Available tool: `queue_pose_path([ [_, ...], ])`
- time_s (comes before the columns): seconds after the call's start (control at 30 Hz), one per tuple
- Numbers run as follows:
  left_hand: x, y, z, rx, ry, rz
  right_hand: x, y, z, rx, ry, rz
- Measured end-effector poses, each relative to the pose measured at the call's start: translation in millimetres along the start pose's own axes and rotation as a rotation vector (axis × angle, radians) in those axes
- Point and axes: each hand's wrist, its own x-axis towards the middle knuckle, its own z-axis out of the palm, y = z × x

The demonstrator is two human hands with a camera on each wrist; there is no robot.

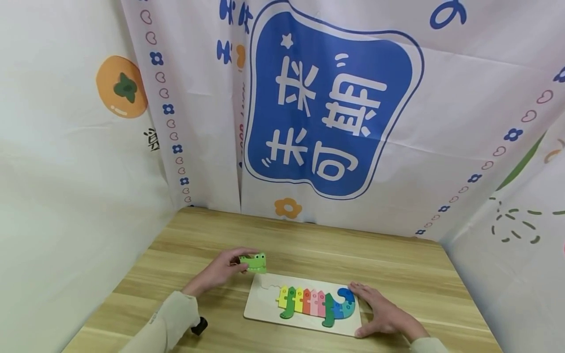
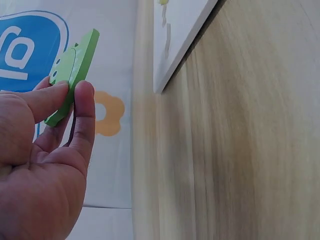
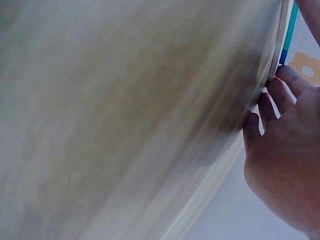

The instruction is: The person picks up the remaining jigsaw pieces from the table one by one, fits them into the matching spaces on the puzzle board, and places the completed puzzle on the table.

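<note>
My left hand (image 1: pixel 222 268) pinches a green crocodile-head puzzle piece (image 1: pixel 257 263) between thumb and fingers, raised just beyond the upper left corner of a pale wooden puzzle board (image 1: pixel 260 308). In the left wrist view the head piece (image 2: pixel 76 67) is seen nearly edge-on, clear of the tabletop. Colourful body pieces (image 1: pixel 306 301) lie on the board, with green legs and a curled blue tail (image 1: pixel 346 303) at the right. A bare outlined area shows at the board's left end. At the right edge rests my right hand (image 1: pixel 381 313), fingers and thumb spread along it, fingertips touching the board's side (image 3: pixel 276 50).
The board lies on a wood-grain table (image 1: pixel 212 230). Printed white cloth (image 1: pixel 212 122) hangs behind and at both sides of the table. A black object (image 1: pixel 199 326) is at the left sleeve's cuff.
</note>
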Motion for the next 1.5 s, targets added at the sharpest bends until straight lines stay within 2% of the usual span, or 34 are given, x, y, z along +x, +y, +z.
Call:
queue_pose_path([
  [0.17, -1.5, -1.7, 3.5, -0.006, -0.036, 0.018, 0.5, 5.1, 3.2, 0.009, 0.007, -0.001],
  [0.43, -3.7, -4.3, 19.9, 0.096, -0.14, 0.082, -1.8, 7.5, 6.2, -0.013, 0.006, -0.007],
  [0.47, -3.4, -3.8, 22.5, 0.103, -0.15, 0.078, -1.3, 5.9, 5.8, 0.018, 0.006, 0.01],
  [0.7, -1.3, -0.8, 38.8, 0.136, -0.194, 0.05, -1.1, 1.0, 3.3, -0.005, 0.0, 0.027],
  [0.93, 0.0, 1.0, 45.3, 0.115, -0.207, 0.023, -2.0, 0.4, 5.8, -0.001, 0.009, 0.032],
  [1.17, -0.2, -3.1, 47.9, 0.195, -0.197, 0.035, 0.2, 2.1, 4.4, -0.01, 0.003, 0.02],
  [1.5, -5.4, 1.2, 52.4, 0.276, -0.186, 0.076, -0.1, 2.9, 3.1, -0.011, -0.001, 0.029],
])
